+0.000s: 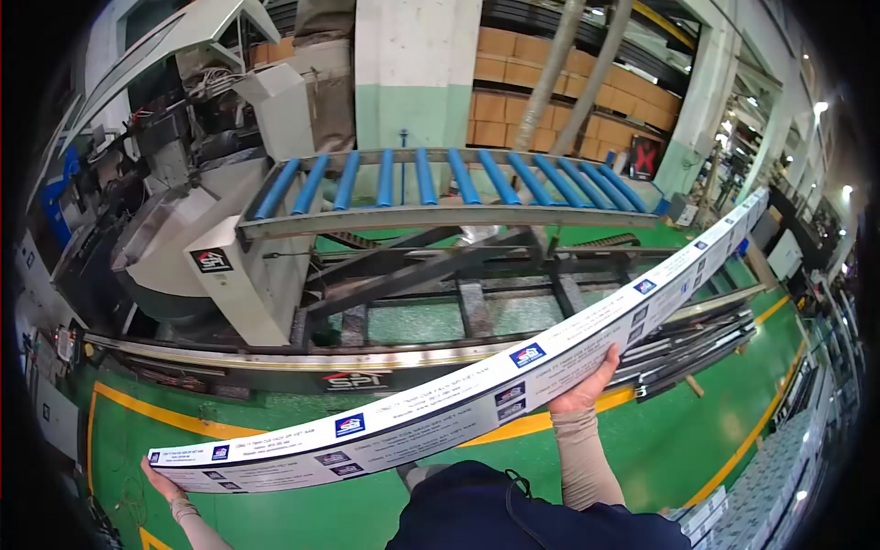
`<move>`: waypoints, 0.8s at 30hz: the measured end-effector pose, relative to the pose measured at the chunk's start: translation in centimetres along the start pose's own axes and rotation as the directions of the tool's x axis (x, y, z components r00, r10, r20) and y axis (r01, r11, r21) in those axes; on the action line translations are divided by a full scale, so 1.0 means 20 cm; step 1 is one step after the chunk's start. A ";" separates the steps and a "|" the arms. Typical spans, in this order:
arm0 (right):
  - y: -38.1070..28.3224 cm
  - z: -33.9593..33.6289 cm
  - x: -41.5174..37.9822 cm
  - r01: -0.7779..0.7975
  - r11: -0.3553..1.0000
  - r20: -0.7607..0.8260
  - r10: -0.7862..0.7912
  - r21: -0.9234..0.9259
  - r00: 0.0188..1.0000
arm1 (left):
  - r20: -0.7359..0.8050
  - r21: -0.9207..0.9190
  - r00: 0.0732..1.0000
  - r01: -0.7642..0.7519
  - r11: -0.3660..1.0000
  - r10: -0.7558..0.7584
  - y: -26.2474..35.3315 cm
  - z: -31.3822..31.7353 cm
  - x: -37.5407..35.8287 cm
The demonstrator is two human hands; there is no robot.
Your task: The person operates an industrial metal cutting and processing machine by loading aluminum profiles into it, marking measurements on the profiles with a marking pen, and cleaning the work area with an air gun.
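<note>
Nearest: your dark top and beige sleeves, both forearms reaching forward to the long white bar [403, 433]. Your left hand [163, 480] grasps the bar's left end, digits bent around the end and its lower edge. Your right hand [584, 387] supports it farther along, palm at the lower edge, a digit raised against the near face; the far-side fingers are hidden, so their exact curl cannot be told.

Position of bar: held above the green floor [284, 515], slanting from lower left to upper right, its right end well past your right hand. It looks bowed in this wide view. Surface white, printed with repeated dark-blue logos and small text.

Lower right: wrapped lengths [775, 486] lie side by side. Beyond your right hand, a stack of dark profiles [701, 348] lies low.

Past the bar: a low dark frame [477, 316], and above it a roller table [449, 217] with blue rollers [423, 176]. At its left, a light machine housing [255, 289].

Farthest: a white-and-green column [414, 105]; right of it, stacked cardboard boxes [500, 43].
</note>
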State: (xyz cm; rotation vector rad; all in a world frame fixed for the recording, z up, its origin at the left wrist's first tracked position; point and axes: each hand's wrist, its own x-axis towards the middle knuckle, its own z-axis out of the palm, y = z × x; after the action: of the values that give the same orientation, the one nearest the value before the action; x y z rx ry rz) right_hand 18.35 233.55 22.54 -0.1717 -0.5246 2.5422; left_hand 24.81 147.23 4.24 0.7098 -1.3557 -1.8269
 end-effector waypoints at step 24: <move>2.80 1.35 -0.79 -0.242 0.945 -0.002 0.248 -0.220 0.969 | 0.134 0.598 0.978 -0.209 0.774 0.160 1.19 -1.10 2.76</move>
State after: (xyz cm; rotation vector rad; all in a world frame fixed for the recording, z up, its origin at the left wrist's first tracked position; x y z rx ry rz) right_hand -1.04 172.38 25.19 -0.3018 -0.8411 2.7244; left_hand 16.01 85.98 20.49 0.7943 -2.0280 -1.2534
